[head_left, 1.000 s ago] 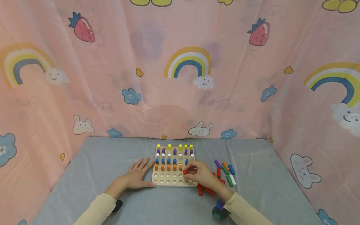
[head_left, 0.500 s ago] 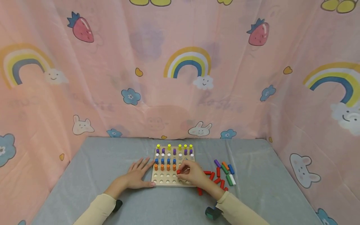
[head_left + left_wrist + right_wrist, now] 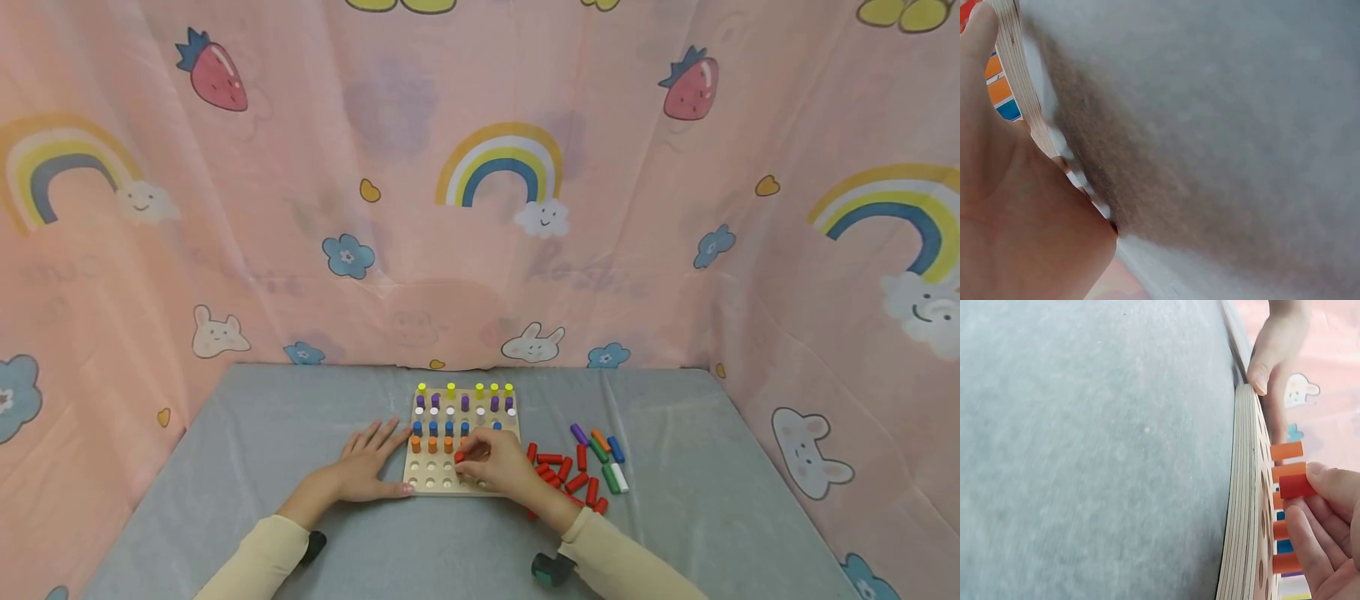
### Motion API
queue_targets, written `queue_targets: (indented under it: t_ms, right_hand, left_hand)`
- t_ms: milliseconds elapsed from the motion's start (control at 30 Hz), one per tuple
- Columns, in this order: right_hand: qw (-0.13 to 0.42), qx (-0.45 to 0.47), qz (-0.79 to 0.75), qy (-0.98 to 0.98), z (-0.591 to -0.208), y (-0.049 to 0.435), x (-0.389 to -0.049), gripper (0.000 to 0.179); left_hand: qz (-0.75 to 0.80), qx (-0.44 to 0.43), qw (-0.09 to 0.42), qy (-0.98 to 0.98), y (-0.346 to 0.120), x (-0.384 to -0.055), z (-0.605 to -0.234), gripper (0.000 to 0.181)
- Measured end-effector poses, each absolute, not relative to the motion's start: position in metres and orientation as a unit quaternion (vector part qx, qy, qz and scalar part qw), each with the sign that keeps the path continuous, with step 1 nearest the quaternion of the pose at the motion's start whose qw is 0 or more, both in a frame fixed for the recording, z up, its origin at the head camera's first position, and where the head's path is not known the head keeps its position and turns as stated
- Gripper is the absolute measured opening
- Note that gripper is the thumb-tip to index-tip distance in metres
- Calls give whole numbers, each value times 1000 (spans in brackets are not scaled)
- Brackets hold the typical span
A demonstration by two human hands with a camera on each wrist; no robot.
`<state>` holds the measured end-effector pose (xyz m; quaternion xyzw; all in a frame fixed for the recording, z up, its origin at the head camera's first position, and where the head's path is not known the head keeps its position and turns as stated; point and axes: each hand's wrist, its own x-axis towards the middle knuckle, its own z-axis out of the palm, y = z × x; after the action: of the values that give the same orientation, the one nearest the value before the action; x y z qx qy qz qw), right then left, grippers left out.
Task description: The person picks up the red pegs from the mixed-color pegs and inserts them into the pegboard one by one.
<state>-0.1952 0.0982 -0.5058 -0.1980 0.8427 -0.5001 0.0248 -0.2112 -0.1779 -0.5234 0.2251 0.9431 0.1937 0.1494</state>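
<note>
My right hand (image 3: 501, 462) pinches a red peg (image 3: 1295, 486) between thumb and fingers, close over the holes of a wooden pegboard (image 3: 420, 490). In the right wrist view the peg sticks out past the fingertips, beside a row of orange pegs (image 3: 1286, 451). Yellow (image 3: 451, 389), purple, white, blue and orange pegs stand in rows from the board's far side forward. Visible holes in the two front rows hold no pegs; my right hand hides others. My left hand (image 3: 367, 467) lies with fingers spread, index fingertip and thumb at the board's left edge.
Several loose red pegs (image 3: 581, 457) lie on the grey cloth right of the board. Beyond them are purple (image 3: 580, 435), orange, blue, green and white pegs (image 3: 619, 478). A pink patterned curtain (image 3: 465, 292) stands behind and at both sides of the table.
My right hand has moved left over the board with the red peg still pinched, uncovering more loose red pegs behind it. My left hand has stayed in place.
</note>
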Motion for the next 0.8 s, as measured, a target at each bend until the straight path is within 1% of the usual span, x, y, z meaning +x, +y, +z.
queue_targets:
  t_ms: [100,467,667,800]
  right_hand:
    - [20,-198,-502,842,-506,95,-195,14]
    - [6,-207,-497,843,-507,78,-197,16]
    - [11,-203,-508,837,-506,69,-198,15]
    - [10,-206,-512,834,-507,64,-199,16]
  left_hand:
    - [196,226,142,944,-178,-212,-527,102]
    - [196,226,140,944,-178,-212,-526,102]
    - [195,230,143,943,-178,-209,-519,104]
    - [193,228,146,943,-177,-207,-514,102]
